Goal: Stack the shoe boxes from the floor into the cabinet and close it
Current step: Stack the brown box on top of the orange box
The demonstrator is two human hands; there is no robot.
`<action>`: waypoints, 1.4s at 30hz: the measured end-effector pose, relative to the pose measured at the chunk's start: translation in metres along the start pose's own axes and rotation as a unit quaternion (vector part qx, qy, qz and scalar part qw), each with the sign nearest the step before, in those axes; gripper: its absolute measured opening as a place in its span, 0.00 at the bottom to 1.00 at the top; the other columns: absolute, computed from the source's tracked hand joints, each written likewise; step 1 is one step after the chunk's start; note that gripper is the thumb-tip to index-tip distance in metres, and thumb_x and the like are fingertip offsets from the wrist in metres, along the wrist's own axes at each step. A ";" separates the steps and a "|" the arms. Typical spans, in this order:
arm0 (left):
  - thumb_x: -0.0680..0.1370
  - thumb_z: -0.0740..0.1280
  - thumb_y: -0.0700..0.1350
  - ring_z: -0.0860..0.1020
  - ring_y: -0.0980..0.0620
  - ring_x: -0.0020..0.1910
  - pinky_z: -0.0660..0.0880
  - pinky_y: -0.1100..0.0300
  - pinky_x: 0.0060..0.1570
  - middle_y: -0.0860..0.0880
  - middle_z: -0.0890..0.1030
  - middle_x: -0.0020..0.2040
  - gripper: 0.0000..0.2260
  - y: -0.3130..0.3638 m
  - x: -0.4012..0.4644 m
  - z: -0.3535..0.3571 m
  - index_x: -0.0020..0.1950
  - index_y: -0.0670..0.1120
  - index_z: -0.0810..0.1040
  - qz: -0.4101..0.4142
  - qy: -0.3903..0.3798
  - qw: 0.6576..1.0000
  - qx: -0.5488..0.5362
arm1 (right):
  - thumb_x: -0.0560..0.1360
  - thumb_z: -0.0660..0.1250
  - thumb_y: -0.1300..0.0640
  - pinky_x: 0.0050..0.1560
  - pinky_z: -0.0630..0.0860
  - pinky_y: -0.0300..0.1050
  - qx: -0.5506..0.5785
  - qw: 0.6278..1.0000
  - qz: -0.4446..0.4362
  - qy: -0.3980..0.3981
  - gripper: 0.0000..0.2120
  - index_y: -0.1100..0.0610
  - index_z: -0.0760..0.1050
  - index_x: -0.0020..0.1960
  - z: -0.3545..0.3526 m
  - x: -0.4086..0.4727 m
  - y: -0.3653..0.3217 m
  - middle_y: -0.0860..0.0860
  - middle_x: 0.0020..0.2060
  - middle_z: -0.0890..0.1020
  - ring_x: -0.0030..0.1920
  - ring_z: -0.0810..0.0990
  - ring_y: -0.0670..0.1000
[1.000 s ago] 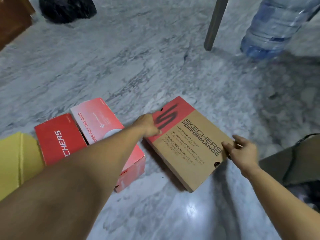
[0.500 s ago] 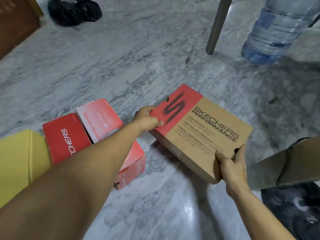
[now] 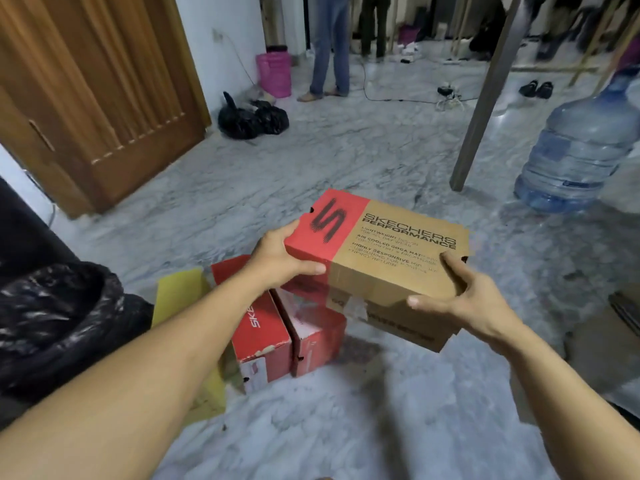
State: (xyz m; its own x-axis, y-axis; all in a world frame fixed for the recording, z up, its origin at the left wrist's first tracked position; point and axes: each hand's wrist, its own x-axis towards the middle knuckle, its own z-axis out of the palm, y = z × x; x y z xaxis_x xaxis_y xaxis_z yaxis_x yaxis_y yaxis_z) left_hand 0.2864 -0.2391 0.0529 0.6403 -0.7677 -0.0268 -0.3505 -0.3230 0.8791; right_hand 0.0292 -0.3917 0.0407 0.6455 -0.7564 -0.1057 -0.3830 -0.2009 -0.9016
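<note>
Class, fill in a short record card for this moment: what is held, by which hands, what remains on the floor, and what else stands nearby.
held item: brown and red shoe box, lifted clear of the floor
left hand: grip on the box's red end
right hand: grip on the brown end, fingers under the near edge
left on floor: two red shoe boxes side by side, a yellow box beside them
nearby: water jug, wooden door, black bag
cabinet: cannot tell

Three shoe boxes (image 3: 377,258), perhaps four.
</note>
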 end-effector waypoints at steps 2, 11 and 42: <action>0.61 0.82 0.42 0.74 0.60 0.62 0.66 0.66 0.65 0.54 0.76 0.65 0.46 -0.006 -0.034 -0.026 0.75 0.45 0.64 -0.009 0.039 0.999 0.003 | 0.52 0.83 0.48 0.69 0.67 0.45 -0.028 0.999 -0.028 -0.034 0.59 0.56 0.59 0.76 0.007 -0.012 -0.025 0.47 0.70 0.69 0.66 0.71 0.46; 0.57 0.83 0.43 0.78 0.66 0.52 0.73 0.67 0.55 0.63 0.78 0.55 0.50 -0.015 -0.209 -0.134 0.75 0.51 0.63 -0.037 0.152 0.987 -0.028 | 0.45 0.85 0.42 0.60 0.74 0.39 -0.076 0.970 -0.126 -0.193 0.64 0.47 0.59 0.76 0.067 -0.072 -0.116 0.37 0.66 0.71 0.63 0.74 0.41; 0.53 0.81 0.41 0.82 0.65 0.47 0.75 0.75 0.44 0.57 0.83 0.50 0.48 0.007 -0.622 -0.372 0.72 0.50 0.69 -0.091 0.541 0.836 -0.009 | 0.54 0.79 0.45 0.42 0.72 0.23 -0.072 0.772 -0.469 -0.424 0.51 0.51 0.65 0.74 0.341 -0.294 -0.377 0.39 0.55 0.77 0.47 0.78 0.31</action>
State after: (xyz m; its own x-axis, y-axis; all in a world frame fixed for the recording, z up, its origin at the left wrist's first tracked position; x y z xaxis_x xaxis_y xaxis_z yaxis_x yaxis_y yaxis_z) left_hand 0.1395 0.4421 0.2530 0.9286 0.2465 0.2775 -0.1764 -0.3646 0.9143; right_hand 0.2089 0.1186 0.2687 0.8606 0.4297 0.2733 0.4846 -0.5260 -0.6990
